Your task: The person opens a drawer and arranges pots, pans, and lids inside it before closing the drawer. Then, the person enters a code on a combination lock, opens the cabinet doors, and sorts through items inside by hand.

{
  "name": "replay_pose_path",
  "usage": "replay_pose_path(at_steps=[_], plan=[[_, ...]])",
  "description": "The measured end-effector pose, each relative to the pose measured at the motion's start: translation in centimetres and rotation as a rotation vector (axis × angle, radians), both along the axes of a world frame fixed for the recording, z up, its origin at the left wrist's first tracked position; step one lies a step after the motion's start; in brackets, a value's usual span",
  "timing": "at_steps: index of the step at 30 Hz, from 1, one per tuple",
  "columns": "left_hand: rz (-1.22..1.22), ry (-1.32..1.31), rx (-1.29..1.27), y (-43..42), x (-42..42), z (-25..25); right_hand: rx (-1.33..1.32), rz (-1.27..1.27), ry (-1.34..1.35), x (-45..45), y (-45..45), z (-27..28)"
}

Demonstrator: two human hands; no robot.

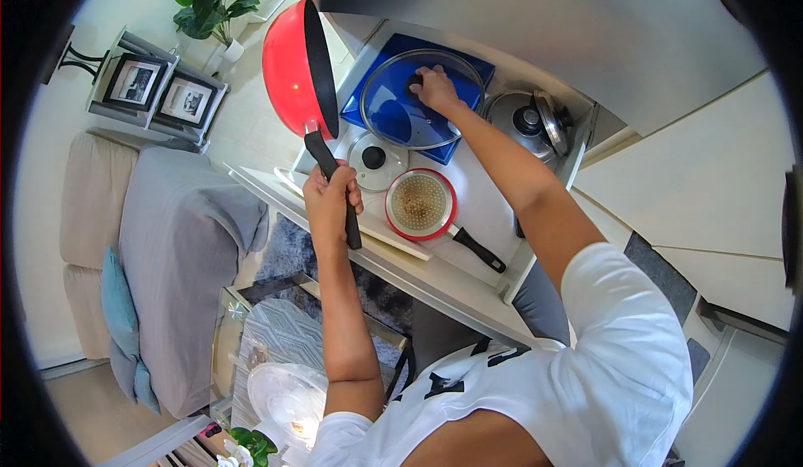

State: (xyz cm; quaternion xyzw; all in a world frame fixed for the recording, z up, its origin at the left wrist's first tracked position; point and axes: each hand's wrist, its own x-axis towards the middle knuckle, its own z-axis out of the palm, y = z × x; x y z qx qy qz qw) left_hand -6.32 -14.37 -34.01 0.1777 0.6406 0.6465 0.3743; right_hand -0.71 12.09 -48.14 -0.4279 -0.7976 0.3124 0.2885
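My left hand [330, 204] is wrapped round the black handle of a deep red pan [288, 70]. The pan is tilted on its side, raised at the drawer's left end. My right hand [437, 89] grips the black knob of a large glass lid [393, 120]. That lid is over a blue box [406, 42] inside the open drawer [468, 191]. Below it lies a smaller glass lid [391, 168] with a black knob. A small red frying pan [421, 205] rests bottom up beside that, its handle pointing to the lower right.
Steel pots with lids [523, 124] stand at the drawer's right end. The drawer's front panel [376, 258] runs close to my body. To the left are a grey-covered sofa [184, 258], a shelf with framed pictures [159, 91] and a potted plant [209, 3]. A glass table [276, 333] stands below.
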Motion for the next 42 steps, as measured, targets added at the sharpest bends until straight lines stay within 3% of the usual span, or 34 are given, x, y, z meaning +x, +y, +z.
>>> replay_pose_path(at_steps=[2, 9, 18, 23, 29, 37, 42], plan=[[0.019, -0.014, 0.013, 0.0, 0.3, 0.1, -0.010, 0.008, -0.314, -1.5, 0.7, 0.3], [0.046, 0.009, -0.019, 0.0, 0.5, 0.0, 0.031, 0.206, -0.580, -3.3, 3.0, -0.1], [0.040, 0.048, -0.023, 0.0, 0.5, -0.1, 0.216, 0.299, -0.377, -0.7, 1.4, 4.0], [0.064, 0.028, -0.019, -0.1, 0.5, -0.3, 0.391, 0.320, -0.272, 4.5, -1.5, 8.1], [0.051, -0.006, -0.008, -0.2, 0.0, -0.9, 0.396, 0.362, -0.245, 11.9, -5.7, 13.3], [0.032, 0.036, -0.034, -0.1, 0.7, -1.2, 0.277, 0.357, -0.207, 19.7, -11.9, 16.9], [0.045, 0.094, -0.097, -0.9, 3.8, -0.4, 0.057, 0.182, -0.051, 25.1, -13.9, 17.9]])
